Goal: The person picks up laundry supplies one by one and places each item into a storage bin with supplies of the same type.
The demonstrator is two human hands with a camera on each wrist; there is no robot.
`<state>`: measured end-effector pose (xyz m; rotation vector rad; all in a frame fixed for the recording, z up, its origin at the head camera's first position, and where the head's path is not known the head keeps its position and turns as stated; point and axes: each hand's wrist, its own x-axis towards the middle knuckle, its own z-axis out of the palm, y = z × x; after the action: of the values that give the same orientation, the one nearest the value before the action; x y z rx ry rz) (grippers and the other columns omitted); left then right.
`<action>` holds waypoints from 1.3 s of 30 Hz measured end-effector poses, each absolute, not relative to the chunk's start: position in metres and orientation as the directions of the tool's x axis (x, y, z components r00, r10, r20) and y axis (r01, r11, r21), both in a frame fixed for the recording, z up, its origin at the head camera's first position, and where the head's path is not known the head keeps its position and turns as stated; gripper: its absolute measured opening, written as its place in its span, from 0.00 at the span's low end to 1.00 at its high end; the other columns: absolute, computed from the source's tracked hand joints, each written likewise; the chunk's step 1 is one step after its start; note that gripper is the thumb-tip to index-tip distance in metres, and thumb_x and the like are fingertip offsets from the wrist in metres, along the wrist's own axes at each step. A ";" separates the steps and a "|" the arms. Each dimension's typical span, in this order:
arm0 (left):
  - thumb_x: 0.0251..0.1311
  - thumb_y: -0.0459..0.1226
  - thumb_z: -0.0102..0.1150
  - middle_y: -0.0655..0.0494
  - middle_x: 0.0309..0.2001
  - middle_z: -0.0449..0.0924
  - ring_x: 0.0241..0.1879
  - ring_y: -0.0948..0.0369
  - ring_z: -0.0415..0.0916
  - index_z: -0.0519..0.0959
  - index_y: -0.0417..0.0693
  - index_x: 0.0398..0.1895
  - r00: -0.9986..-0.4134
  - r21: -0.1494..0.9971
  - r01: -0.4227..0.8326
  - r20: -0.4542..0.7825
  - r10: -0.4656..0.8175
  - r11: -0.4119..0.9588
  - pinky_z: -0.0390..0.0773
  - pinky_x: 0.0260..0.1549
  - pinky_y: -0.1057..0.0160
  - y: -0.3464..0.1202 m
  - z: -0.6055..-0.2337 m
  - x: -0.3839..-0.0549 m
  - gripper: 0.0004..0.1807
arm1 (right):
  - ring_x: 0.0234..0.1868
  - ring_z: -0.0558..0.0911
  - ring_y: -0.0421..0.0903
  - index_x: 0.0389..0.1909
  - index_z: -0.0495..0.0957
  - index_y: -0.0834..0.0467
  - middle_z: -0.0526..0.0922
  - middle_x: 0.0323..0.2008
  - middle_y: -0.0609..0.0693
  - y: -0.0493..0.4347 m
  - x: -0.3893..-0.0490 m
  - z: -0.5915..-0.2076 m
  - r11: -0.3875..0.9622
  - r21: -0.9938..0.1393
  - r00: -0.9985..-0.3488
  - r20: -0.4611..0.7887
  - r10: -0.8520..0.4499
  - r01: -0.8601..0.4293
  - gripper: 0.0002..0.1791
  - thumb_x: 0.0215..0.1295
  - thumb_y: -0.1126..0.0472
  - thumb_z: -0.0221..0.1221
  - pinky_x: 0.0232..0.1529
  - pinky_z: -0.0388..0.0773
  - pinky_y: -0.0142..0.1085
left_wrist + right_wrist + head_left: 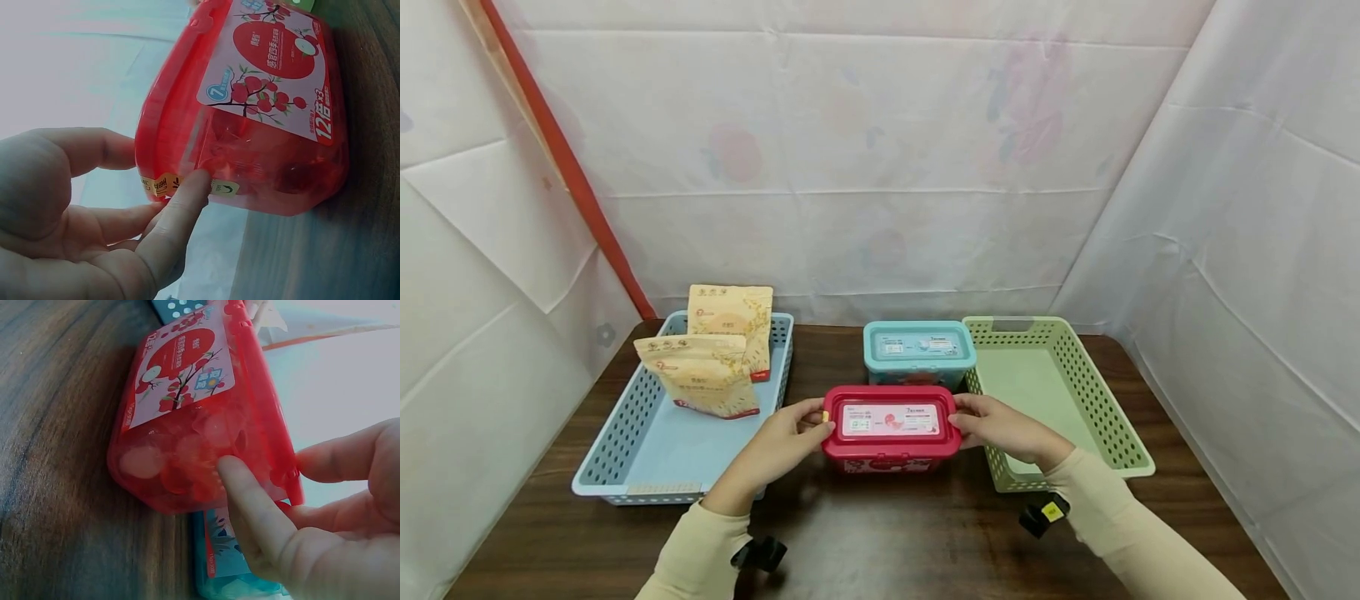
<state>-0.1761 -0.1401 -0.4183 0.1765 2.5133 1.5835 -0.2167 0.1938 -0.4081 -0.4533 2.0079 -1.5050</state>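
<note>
A red laundry pod box (891,429) with a closed lid is at the middle of the table, and pods show through its clear red wall (187,462) in the right wrist view. My left hand (786,446) grips its left end, with fingertips at the lid rim and the side wall beside a yellow sticker (164,184). At the opposite end my right hand (1003,427) holds it the same way. Whether its base touches the table cannot be told. Just behind stands a similar teal box (919,346), also lidded.
To the left a blue basket (655,454) holds two beige pouches (700,375) standing in it. A green basket (1105,408) lies to the right, close beside the teal box. The dark wooden table (880,542) is bounded by white sheets (880,150) behind and at the sides.
</note>
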 end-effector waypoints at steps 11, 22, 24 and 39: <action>0.69 0.37 0.60 0.41 0.50 0.79 0.41 0.56 0.80 0.68 0.30 0.68 -0.982 0.968 0.009 -0.039 0.186 0.252 0.85 0.40 0.59 -0.140 -0.415 -0.179 0.29 | 0.48 0.84 0.48 0.70 0.55 0.79 0.73 0.60 0.72 0.202 -0.219 -0.407 0.138 -0.987 -0.820 -0.148 -0.552 0.085 0.30 0.78 0.64 0.50 0.52 0.82 0.41; 0.67 0.43 0.65 0.41 0.55 0.77 0.49 0.54 0.79 0.72 0.42 0.68 -0.992 1.000 -0.024 -0.024 0.121 0.000 0.83 0.47 0.60 -0.133 -0.403 -0.177 0.29 | 0.43 0.85 0.43 0.68 0.65 0.74 0.76 0.60 0.66 0.210 -0.218 -0.390 0.088 -0.993 -0.926 -0.110 -0.362 0.083 0.30 0.74 0.60 0.58 0.46 0.83 0.36; 0.67 0.44 0.65 0.41 0.55 0.77 0.49 0.55 0.80 0.72 0.42 0.68 -0.993 1.000 -0.020 -0.018 0.116 -0.019 0.83 0.47 0.60 -0.131 -0.402 -0.177 0.29 | 0.43 0.85 0.44 0.68 0.65 0.74 0.77 0.59 0.64 0.211 -0.217 -0.388 0.071 -0.995 -0.930 -0.097 -0.355 0.077 0.29 0.74 0.60 0.58 0.46 0.83 0.37; 0.67 0.48 0.64 0.47 0.63 0.76 0.53 0.53 0.82 0.73 0.44 0.68 -0.992 0.996 0.013 0.024 0.126 -0.088 0.79 0.53 0.52 -0.119 -0.390 -0.183 0.30 | 0.46 0.84 0.44 0.71 0.64 0.70 0.82 0.54 0.54 0.223 -0.212 -0.372 0.037 -0.999 -0.947 -0.027 -0.321 0.016 0.29 0.77 0.58 0.54 0.47 0.83 0.36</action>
<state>-0.1827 -0.1186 -0.3900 0.1590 2.0683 2.2560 -0.2122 0.2227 -0.3716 -0.3137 2.0706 -1.9997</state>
